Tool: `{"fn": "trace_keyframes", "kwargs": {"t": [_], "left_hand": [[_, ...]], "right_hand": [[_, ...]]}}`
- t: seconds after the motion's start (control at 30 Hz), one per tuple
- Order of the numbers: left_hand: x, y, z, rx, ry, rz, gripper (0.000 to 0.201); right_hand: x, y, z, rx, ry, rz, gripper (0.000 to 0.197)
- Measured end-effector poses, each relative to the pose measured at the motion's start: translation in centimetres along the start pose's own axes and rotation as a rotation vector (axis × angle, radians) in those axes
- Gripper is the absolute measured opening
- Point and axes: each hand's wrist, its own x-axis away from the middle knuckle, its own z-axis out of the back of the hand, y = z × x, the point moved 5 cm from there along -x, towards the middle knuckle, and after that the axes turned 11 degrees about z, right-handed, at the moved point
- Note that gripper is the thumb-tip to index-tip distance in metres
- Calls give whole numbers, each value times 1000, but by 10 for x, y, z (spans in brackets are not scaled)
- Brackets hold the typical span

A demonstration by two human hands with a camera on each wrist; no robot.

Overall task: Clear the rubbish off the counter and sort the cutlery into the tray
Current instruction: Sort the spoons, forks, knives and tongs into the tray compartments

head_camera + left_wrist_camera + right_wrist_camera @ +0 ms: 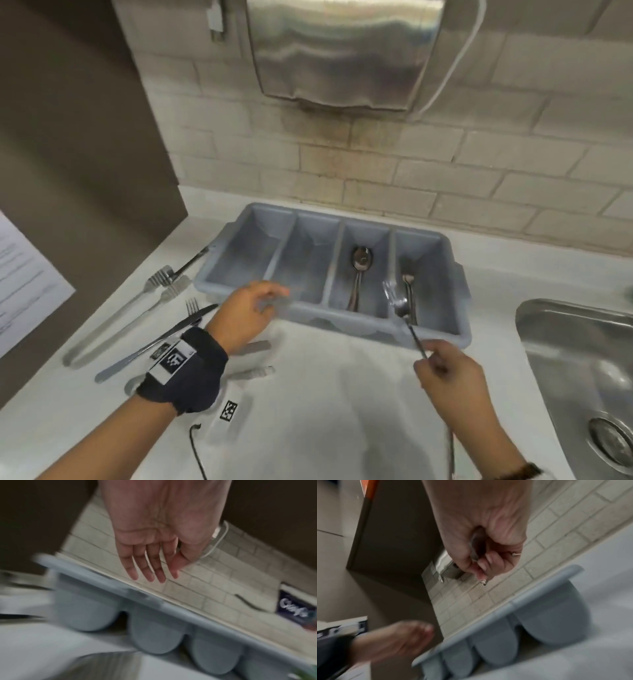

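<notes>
A grey-blue four-compartment cutlery tray (359, 329) stands on the white counter against the tiled wall. A spoon (361, 260) lies in its third compartment, and another piece of cutlery (409, 287) lies in the fourth. My right hand (430, 356) pinches the handle of a fork (399, 305), whose blurred head hangs over the front of the fourth compartment. In the right wrist view the right hand (479, 566) is curled round the metal handle (473, 547) above the tray (522, 601). My left hand (270, 298) hovers open and empty over the tray's front left; its fingers (154, 573) are straight.
Loose forks (161, 277), a knife (161, 339) and other cutlery handles (255, 346) lie on the counter left of the tray. A steel sink (582, 377) is at the right. A steel dispenser (342, 51) hangs on the wall above. A brown side panel holds a paper sheet (24, 281).
</notes>
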Motion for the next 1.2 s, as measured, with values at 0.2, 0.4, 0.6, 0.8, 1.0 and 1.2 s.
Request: {"fn": "trace_keyframes", "kwargs": {"t": [0.2, 0.4, 0.6, 0.8, 1.0, 1.2], "left_hand": [[50, -91, 37, -626, -76, 265, 85], [65, -125, 26, -750, -226, 347, 88], [62, -132, 15, -814, -180, 221, 55], [69, -119, -9, -810, -281, 111, 54], [77, -50, -8, -568, -360, -26, 48], [0, 44, 27, -76, -21, -73, 36]], "right_hand": [[-110, 18, -7, 209, 42, 21, 11], [-143, 57, -58, 400, -241, -128, 23], [-114, 26, -37, 395, -24, 4, 21], [-7, 14, -27, 436, 212, 17, 30], [72, 67, -42, 515, 48, -346, 58], [101, 91, -48, 528, -18, -510, 21]]}}
